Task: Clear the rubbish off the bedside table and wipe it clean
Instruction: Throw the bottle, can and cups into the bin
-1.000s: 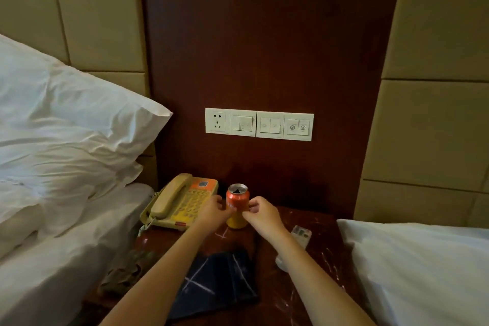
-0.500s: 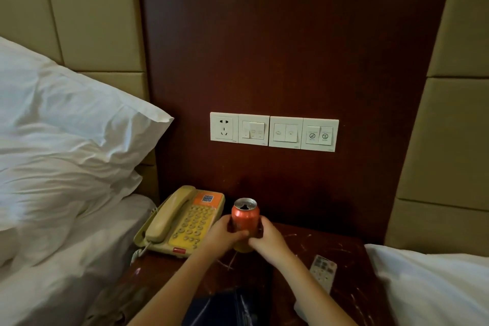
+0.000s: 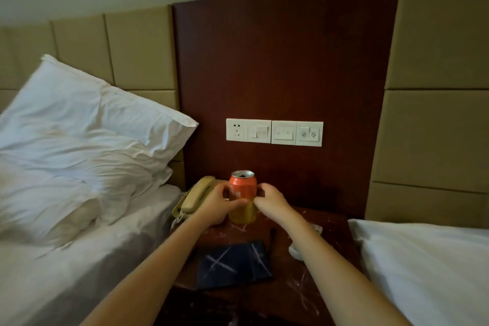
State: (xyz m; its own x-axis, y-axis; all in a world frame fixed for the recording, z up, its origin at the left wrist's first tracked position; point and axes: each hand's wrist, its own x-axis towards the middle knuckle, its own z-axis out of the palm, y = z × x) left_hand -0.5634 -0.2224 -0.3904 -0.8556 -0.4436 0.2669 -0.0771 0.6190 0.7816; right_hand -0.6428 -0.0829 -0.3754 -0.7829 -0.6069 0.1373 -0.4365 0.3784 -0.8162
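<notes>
Both my hands are on the can (image 3: 243,194), upright at the back of the table (image 3: 328,222), opened top showing. Left hand (image 3: 221,205) wraps the can's left side, thumb across the front near mid-height, fingers curled behind. Right hand (image 3: 270,202) presses the right side, fingers bent against the upper part. Can sits between the two palms, gripped from both sides; I can't tell if its base touches the table or is just off it. Phone (image 3: 194,197) is just left of the can, partly behind my left hand. Dark cloth (image 3: 234,263) lies flat near the front of the table, between my forearms. White object (image 3: 295,251) is mostly hidden by my right forearm, can't tell what it is. White smears streak the tabletop. Pillow (image 3: 87,135) to the left, switch panel (image 3: 274,132) on the wall above the can.
</notes>
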